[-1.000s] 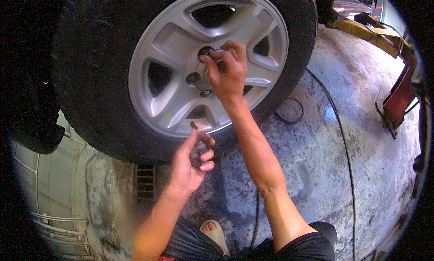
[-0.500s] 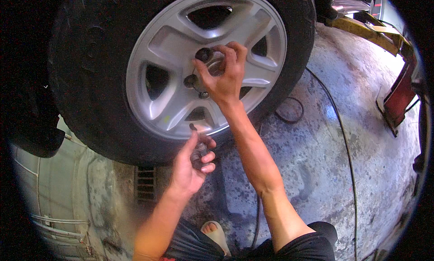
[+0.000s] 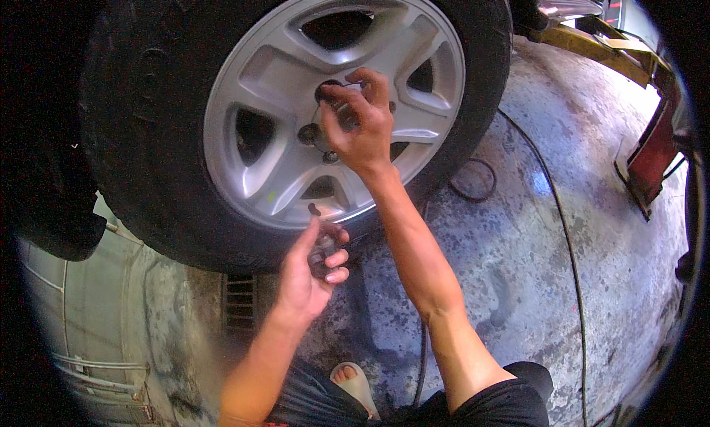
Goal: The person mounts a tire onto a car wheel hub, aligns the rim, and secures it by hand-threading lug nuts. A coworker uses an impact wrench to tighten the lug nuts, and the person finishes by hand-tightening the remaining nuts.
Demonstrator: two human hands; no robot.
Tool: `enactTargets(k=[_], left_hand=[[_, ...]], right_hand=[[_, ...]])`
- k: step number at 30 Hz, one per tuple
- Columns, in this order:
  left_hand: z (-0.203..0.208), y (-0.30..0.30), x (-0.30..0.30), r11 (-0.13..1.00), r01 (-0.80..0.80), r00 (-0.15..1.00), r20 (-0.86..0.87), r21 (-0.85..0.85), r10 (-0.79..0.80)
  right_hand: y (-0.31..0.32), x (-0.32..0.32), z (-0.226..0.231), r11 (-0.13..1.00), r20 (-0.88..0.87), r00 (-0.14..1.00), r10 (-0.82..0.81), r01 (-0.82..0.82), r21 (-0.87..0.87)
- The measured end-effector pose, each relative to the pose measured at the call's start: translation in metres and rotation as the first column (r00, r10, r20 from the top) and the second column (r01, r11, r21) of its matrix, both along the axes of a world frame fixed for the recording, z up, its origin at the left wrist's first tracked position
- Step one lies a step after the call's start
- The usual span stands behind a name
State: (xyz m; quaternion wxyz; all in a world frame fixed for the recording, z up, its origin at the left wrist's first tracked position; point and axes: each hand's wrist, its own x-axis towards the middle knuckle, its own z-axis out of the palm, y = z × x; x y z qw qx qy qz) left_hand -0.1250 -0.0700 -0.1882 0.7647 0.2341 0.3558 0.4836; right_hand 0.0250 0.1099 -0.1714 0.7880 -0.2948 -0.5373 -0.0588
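A dark lug hole (image 3: 325, 83) sits near the middle of the silver wheel (image 3: 272, 79), its axis running inward, just up-left of the nearer right hand (image 3: 364, 129); whether its bent fingers grip anything, I cannot tell. By the wheel's lower edge, the left hand (image 3: 305, 273) clasps small dark metal parts (image 3: 322, 254)

No lettering can be read; faint raised marks (image 3: 151, 61) on the tire (image 3: 166, 179), upper left of the frame, may be characters.

2 hands (image 3: 309, 271) (image 3: 367, 131), 1 wheel (image 3: 292, 83), 1 sandal (image 3: 359, 388)
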Motion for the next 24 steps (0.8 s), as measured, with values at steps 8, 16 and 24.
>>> enactTargets(k=[8,16,24], left_hand=[[-0.0022,0.0000,0.0006,1.000,0.018,1.000,0.016,0.000,-0.018],[-0.0007,-0.0011,0.0008,1.000,0.006,1.000,0.006,0.003,-0.006],[0.0004,0.0000,0.0002,0.998,-0.036,0.999,-0.003,-0.042,0.035]], right_hand=[[0.0004,-0.0035,-0.0008,0.992,-0.055,0.991,-0.122,0.120,-0.050],[-0.0019,-0.0032,0.0032,0.975,-0.041,0.989,-0.145,0.135,-0.173],[-0.0033,-0.0060,-0.0023,0.999,-0.042,0.999,-0.014,0.013,-0.032]])
